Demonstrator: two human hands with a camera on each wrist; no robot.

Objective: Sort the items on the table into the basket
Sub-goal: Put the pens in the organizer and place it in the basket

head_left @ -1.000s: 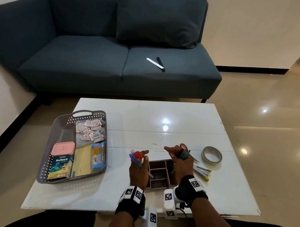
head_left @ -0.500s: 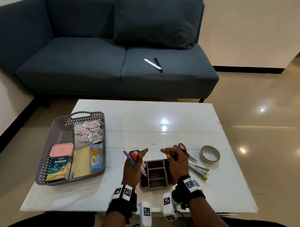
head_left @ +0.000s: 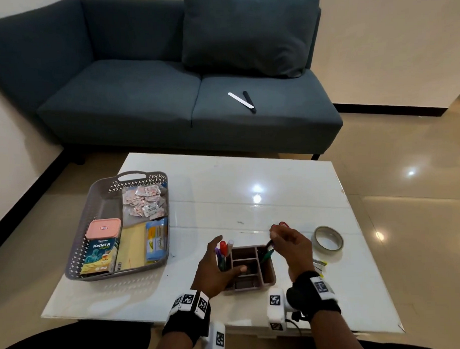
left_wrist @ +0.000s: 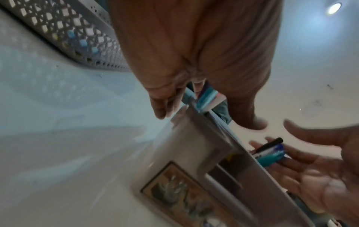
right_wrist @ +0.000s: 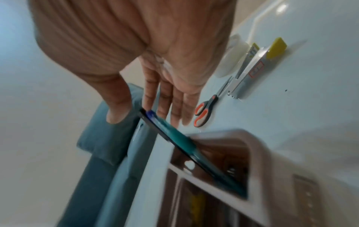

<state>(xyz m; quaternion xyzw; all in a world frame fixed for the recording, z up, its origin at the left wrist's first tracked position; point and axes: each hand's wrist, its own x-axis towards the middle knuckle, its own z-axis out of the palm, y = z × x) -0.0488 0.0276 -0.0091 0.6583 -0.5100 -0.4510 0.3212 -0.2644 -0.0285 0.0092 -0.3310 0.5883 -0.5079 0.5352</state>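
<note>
A brown compartment organizer (head_left: 253, 285) stands near the table's front edge, right of the grey basket (head_left: 131, 175). Red, purple and white markers (head_left: 223, 249) stand in its left compartment. My left hand (head_left: 226, 254) is spread around them with fingers loose and its thumb over the middle compartment. Green, blue and black pens (head_left: 268, 251) lean in the right compartment. My right hand (head_left: 275, 235) hovers at their tops, fingers straight. In the right wrist view the pens (right_wrist: 174, 138) slant into the organizer (right_wrist: 258, 153) just below the hand (right_wrist: 137, 116).
The basket holds a pink-lidded box (head_left: 103, 228), a Koflet-H box, a yellow pad, a blue packet and several sachets. Orange-handled scissors (right_wrist: 205, 110), yellow-capped tubes (right_wrist: 252, 72) and a tape roll (head_left: 327, 240) lie right of the organizer. A blue sofa (head_left: 169, 98) stands behind the table.
Both hands held bunches of markers and pens above the organizer. They have lowered them into its left and right compartments, and the fingers have loosened.
</note>
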